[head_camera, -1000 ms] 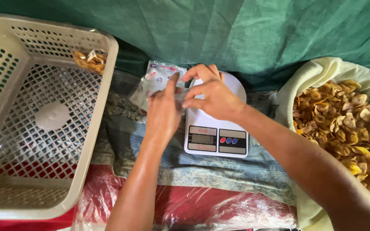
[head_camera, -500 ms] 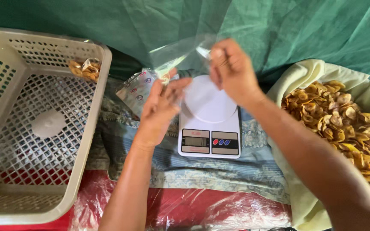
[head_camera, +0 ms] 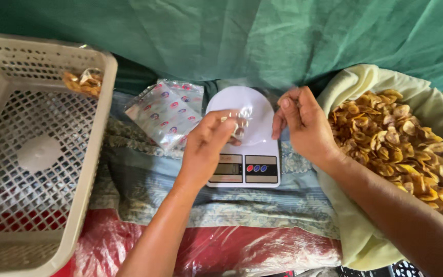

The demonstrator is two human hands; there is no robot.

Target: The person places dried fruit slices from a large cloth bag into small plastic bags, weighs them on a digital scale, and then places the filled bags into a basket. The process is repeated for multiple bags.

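Green cloth hangs across the whole back of the scene, from nine o'clock round to three. Under it, at nine o'clock, stands a big cream plastic basket with pierced walls; one filled packet of chips lies in its far corner. At three o'clock a pale yellow cloth cradles a heap of golden chips. In the middle, a patterned blue cloth covers the surface, with red plastic sheeting along the six o'clock edge.

On the blue cloth sits a white kitchen scale, its round pan bare. Just beside it at ten o'clock lies a stack of empty printed bags.

Smallest of all is the clear plastic bag, hard to make out against the pan. Half a second ago the right hand had it lifted high against the green cloth; now it has come down and is held between both hands just above the scale. The left hand pinches one side of it between thumb and fingertips; the right hand has its fingers curled in, pinching the other side. It looks to me as if the mouth of the bag is being worked apart, though the film is too thin to say whether it has parted yet.
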